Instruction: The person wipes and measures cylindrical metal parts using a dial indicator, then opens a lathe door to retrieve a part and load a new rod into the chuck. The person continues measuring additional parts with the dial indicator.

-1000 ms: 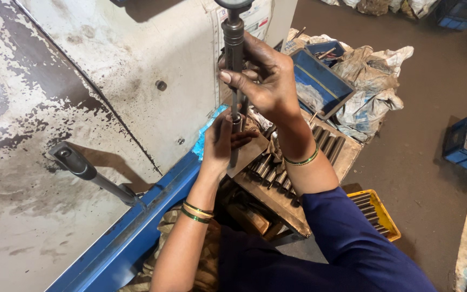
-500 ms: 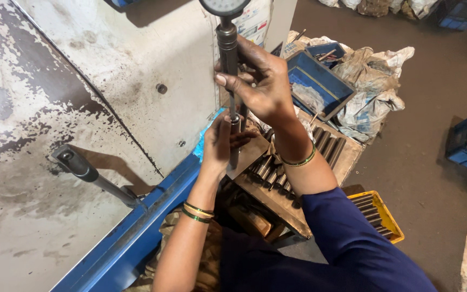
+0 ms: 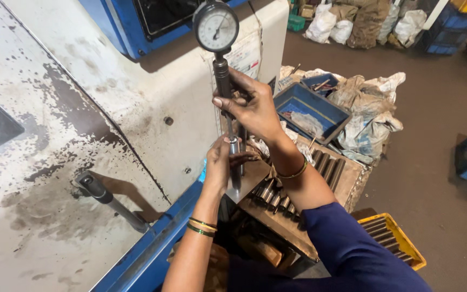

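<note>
The right hand [image 3: 252, 108] grips the dark stem of a round-faced metal dial gauge [image 3: 215, 26], held upright. The left hand [image 3: 220, 162] clasps what seems a small steel cylinder [image 3: 234, 146] below, near the grimy white machine [image 3: 55, 162].

We have both arms reaching forward and up, forearms roughly side by side. Our right hand [image 3: 251, 105] is higher, fingers curled shut in a grip, thumb pointing left, wrist bent, a bangle at the wrist, blue sleeve covering the upper arm to about the elbow. Our left hand [image 3: 221, 162] sits just below it, fingers wrapped closed, back of hand toward us, forearm bare, two bangles near mid-forearm. Hands are near each other, not clearly touching.
</note>
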